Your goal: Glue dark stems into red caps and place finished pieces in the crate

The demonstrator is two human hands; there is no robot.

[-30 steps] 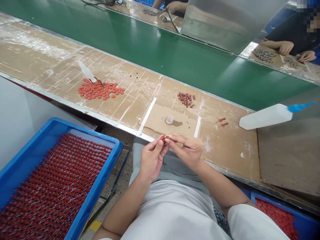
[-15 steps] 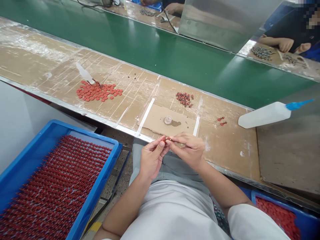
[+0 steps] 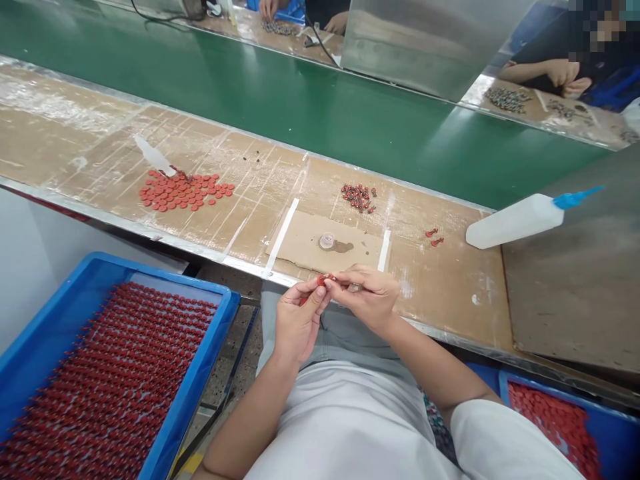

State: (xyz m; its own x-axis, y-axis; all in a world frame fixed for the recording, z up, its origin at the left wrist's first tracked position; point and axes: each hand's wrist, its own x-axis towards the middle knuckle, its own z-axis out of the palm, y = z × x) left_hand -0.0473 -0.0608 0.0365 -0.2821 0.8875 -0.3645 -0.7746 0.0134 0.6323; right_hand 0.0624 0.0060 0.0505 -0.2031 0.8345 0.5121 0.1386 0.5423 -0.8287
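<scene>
My left hand (image 3: 300, 320) and my right hand (image 3: 367, 298) meet above the front edge of the workbench, and their fingertips pinch a small red part (image 3: 321, 280). The fingers hide most of that part, so its shape is unclear. Just beyond my hands, a cardboard sheet (image 3: 325, 243) holds a small clear cup (image 3: 327, 241) beside a brown stain. A cluster of small red-and-dark parts (image 3: 359, 197) lies past the cardboard. A pile of flat red discs (image 3: 183, 192) is further left.
A blue tray (image 3: 197, 373) with rows of red parts is at my lower left. Another blue tray (image 3: 615, 447) is at my lower right. A white bottle with a blue nozzle (image 3: 515, 220) lies on the bench. Beyond is a green conveyor belt (image 3: 300, 127), with co-workers' hands (image 3: 565, 73) across it.
The whole view has shifted left and tilted slightly as my head moved. My hands stay together, pinching the small red part, and the objects on the bench have not moved.
</scene>
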